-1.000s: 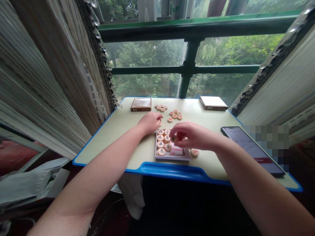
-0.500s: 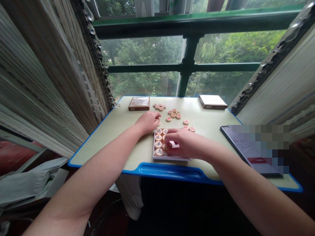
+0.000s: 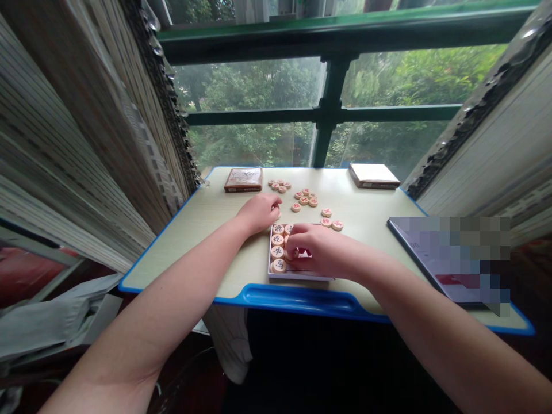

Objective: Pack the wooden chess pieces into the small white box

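A shallow white box (image 3: 302, 278) near the front of the table holds Chinese chess pieces with black characters, such as a piece (image 3: 279, 265) at its left front corner. My right hand (image 3: 321, 248) is over the box, thumb and fingers pinched round a piece (image 3: 295, 253) seen between them. The hand covers much of the box's right part. Just behind the box, my left hand (image 3: 260, 211) rests on the table with its fingers curled over a piece (image 3: 278, 215) that is mostly hidden. Red-lettered pieces (image 3: 304, 200) lie loose beyond both hands.
A brown box (image 3: 244, 180) stands at the back left, and a white-topped box (image 3: 374, 175) at the back right. A tablet (image 3: 425, 261), partly blurred out, lies on the right. A blue pen tray (image 3: 299, 296) runs along the table's (image 3: 194, 241) front edge.
My right hand has drawn its fingers closer round a piece in the box, which now shows tilted between thumb and fingers. My left hand has stayed in place.
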Available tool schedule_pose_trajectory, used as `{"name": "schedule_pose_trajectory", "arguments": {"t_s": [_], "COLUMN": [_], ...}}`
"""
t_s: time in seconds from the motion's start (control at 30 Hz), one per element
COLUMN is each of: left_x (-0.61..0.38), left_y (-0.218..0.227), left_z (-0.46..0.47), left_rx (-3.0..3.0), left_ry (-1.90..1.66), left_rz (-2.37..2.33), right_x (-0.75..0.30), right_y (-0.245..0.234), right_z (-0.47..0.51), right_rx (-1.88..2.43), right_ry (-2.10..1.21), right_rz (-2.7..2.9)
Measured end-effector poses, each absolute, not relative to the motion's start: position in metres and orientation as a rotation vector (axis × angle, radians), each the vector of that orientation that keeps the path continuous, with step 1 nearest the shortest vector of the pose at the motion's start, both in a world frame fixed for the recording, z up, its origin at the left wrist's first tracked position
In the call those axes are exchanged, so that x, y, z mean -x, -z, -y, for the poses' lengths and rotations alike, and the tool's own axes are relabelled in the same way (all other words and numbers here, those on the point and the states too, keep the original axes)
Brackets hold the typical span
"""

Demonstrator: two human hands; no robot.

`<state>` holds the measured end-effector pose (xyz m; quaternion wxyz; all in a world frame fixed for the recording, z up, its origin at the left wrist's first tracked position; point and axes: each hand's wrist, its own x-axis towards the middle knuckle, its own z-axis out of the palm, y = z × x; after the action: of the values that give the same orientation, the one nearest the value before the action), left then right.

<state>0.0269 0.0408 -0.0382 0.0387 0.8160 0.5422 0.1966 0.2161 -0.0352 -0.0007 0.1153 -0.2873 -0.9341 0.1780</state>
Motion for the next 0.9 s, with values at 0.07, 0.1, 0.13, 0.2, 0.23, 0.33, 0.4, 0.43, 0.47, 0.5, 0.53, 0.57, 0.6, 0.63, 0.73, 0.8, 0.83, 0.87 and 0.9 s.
{"name": "schedule_pose_trajectory", "arguments": {"t_s": [0.07,0.1,0.13,0.2,0.23,0.33,0.4,0.43,0.47,0.5,0.53,0.57,0.6,0.63,0.73,0.8,0.83,0.87,0.9], "left_x": [-0.027,-0.027,-0.027,-0.027,-0.027,-0.027,-0.027,-0.027,-0.027,-0.027,-0.027,-0.026,-0.026,-0.026,-0.026,-0.026,-0.027,-0.027,-0.027], "left_y": [0.038,0.037,0.037,0.036,0.036,0.036,0.036,0.036,0.036,0.036,0.036,0.036,0.036,0.036,0.037,0.037,0.037,0.037,0.037], "left_z": [-0.041,-0.040,-0.040,-0.040,-0.040,-0.040,-0.040,-0.040,-0.039,-0.039,-0.039,-0.039,-0.039,-0.040,-0.040,-0.040,-0.041,-0.041,-0.041], "left_rx": [-2.497,-2.495,-2.494,-2.495,-2.494,-2.494,-2.498,-2.499,-2.498,-2.496,-2.492,-2.488,-2.485,-2.484,-2.497,-2.507,-2.511,-2.514,-2.520], "left_ry": [-0.599,-0.598,-0.598,-0.603,-0.604,-0.602,-0.601,-0.601,-0.602,-0.602,-0.602,-0.600,-0.600,-0.599,-0.596,-0.594,-0.593,-0.592,-0.591], "left_rz": [-1.666,-1.668,-1.665,-1.658,-1.656,-1.651,-1.644,-1.642,-1.641,-1.643,-1.648,-1.655,-1.660,-1.662,-1.651,-1.646,-1.645,-1.643,-1.638], "right_x": [-0.216,-0.216,-0.216,-0.216,-0.216,-0.216,-0.217,-0.217,-0.218,-0.218,-0.219,-0.220,-0.222,-0.224,-0.232,-0.240,-0.244,-0.248,-0.251], "right_y": [0.000,0.000,0.000,0.000,0.001,0.001,0.000,0.000,-0.002,-0.003,-0.004,-0.006,-0.007,-0.008,-0.007,-0.003,0.000,0.004,0.008], "right_z": [0.035,0.035,0.034,0.034,0.034,0.034,0.035,0.035,0.035,0.035,0.034,0.032,0.030,0.026,0.008,-0.006,-0.014,-0.021,-0.028], "right_rx": [0.828,0.821,0.815,0.804,0.798,0.794,0.791,0.791,0.794,0.803,0.817,0.846,0.895,0.966,1.268,1.434,1.497,1.553,1.596], "right_ry": [-0.529,-0.533,-0.536,-0.534,-0.532,-0.524,-0.516,-0.507,-0.493,-0.477,-0.456,-0.425,-0.383,-0.330,-0.142,-0.049,-0.034,-0.029,-0.018], "right_rz": [2.746,2.750,2.753,2.751,2.752,2.750,2.752,2.749,2.739,2.722,2.699,2.658,2.600,2.528,2.264,2.136,2.097,2.067,2.048]}}
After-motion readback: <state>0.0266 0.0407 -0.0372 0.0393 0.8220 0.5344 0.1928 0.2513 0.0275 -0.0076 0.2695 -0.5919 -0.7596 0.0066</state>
